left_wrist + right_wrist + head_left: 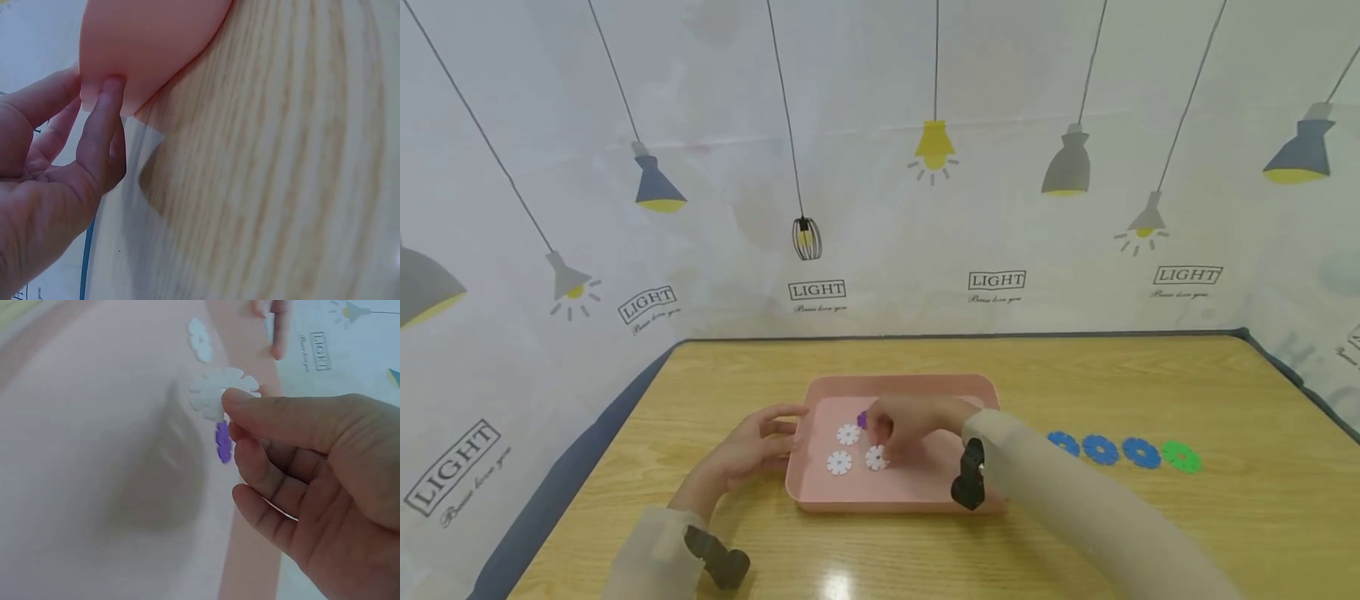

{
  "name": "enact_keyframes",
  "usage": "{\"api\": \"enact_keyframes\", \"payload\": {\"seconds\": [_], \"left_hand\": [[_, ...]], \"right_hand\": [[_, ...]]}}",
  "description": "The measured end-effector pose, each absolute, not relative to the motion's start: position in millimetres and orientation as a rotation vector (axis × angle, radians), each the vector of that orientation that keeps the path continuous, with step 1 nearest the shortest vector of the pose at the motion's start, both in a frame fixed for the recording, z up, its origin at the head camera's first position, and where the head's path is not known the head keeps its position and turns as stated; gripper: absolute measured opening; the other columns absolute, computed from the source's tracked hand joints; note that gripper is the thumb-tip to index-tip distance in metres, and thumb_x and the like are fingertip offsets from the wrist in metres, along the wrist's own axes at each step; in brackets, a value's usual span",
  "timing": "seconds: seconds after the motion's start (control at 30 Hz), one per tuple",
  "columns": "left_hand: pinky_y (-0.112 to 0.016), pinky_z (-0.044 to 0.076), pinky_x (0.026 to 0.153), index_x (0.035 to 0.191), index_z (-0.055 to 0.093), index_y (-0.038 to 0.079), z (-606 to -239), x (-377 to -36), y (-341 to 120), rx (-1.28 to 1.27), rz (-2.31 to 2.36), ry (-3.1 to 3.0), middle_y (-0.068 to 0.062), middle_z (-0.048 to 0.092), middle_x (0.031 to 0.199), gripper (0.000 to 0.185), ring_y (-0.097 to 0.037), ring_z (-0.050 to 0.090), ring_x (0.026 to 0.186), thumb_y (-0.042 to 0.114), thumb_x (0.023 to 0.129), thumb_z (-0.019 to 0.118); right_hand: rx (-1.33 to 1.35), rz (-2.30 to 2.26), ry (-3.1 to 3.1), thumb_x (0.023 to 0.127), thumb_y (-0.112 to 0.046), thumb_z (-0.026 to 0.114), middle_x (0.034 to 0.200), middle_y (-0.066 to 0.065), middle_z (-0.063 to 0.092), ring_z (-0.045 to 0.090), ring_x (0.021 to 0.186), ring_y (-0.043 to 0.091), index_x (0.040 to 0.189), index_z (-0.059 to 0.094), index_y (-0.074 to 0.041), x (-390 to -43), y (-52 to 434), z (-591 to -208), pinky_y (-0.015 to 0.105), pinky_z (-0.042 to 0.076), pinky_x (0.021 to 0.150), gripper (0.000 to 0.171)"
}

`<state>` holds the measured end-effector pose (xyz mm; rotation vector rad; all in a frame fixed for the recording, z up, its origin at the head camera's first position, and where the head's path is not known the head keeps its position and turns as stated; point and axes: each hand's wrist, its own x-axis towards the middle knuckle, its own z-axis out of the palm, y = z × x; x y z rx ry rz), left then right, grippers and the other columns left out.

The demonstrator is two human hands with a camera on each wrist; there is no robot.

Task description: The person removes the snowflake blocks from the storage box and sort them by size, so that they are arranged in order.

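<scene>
We judge the white notched disc point(205, 394) to be very light: thin plastic by its look, stiff enough to hold its shape and unlikely to break in ordinary handling. Its flat faces may be a little slippery, so we would take it by the toothed rim, thumb on one face and a finger on the other, letting the notches give some bite; a gentle pinch should do. Flat on the tray floor, such a disc would probably need one edge tipped up first.

Here the right hand point(916, 419) has it over the pink tray point(895, 505). Its thumb and index finger pinch the disc near the edge, with most of the disc reaching out beyond the thumb tip; the remaining fingers curl loosely. We cannot tell whether its lower edge touches the tray.

The purple disc point(223, 442) lies just beside those fingers, and another white disc point(200, 340) lies farther off in the tray. The left hand point(747, 448) holds the tray's left side, its slightly bent fingers at the rim and outer wall, which should steady it on the bench point(760, 542).
</scene>
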<state>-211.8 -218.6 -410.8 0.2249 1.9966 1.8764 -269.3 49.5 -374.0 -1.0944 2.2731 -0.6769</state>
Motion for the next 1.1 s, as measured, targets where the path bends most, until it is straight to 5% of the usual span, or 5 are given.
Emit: {"api": "enact_keyframes", "payload": {"seconds": [0.53,1.1], "left_hand": [[-0.041,0.049,0.084,0.137,0.032,-0.004,-413.4,-212.5,-219.5,0.247,1.876,2.005,-0.027,0.038,0.123,0.052,-0.026,0.053,0.101,0.003,0.09,0.055],[-0.04,0.049,0.084,0.136,0.033,-0.003,-411.6,-212.6,-218.1,0.226,1.843,2.041,-0.028,0.039,0.125,0.053,-0.026,0.053,0.101,0.005,0.09,0.057]], "right_hand": [[-1.043,-0.969,2.469,0.083,-0.008,0.066,0.073,-0.001,0.051,0.047,0.066,0.013,0.085,0.058,-0.005,-264.4,197.1,-344.1,0.023,0.043,0.057,0.009],[-0.683,-1.114,2.7,0.092,-0.002,0.051,0.08,-0.003,0.058,0.055,0.067,0.01,0.099,0.053,0.01,-223.7,404.0,-392.1,0.026,0.049,0.055,0.014]]}}
